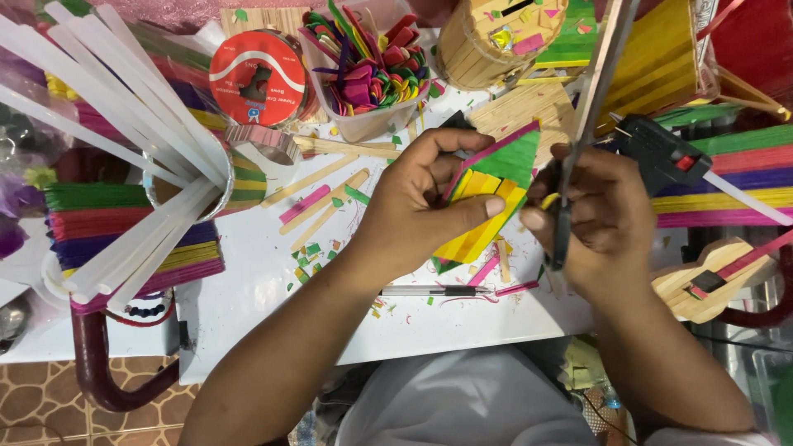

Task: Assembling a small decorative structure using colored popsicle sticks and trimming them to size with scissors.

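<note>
Matt painted wood is seen in the stick panel [487,198]; glossy metal in the scissors [582,124]; smooth translucent plastic in the glue sticks [124,107].

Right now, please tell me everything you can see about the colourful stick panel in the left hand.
The stick panel looks made of flat wooden craft sticks glued side by side: yellow, green and one pink edge strip, forming a pointed triangular shape. The left hand pinches it, tilted, above the white table. The right hand holds scissors at its right edge.
</note>
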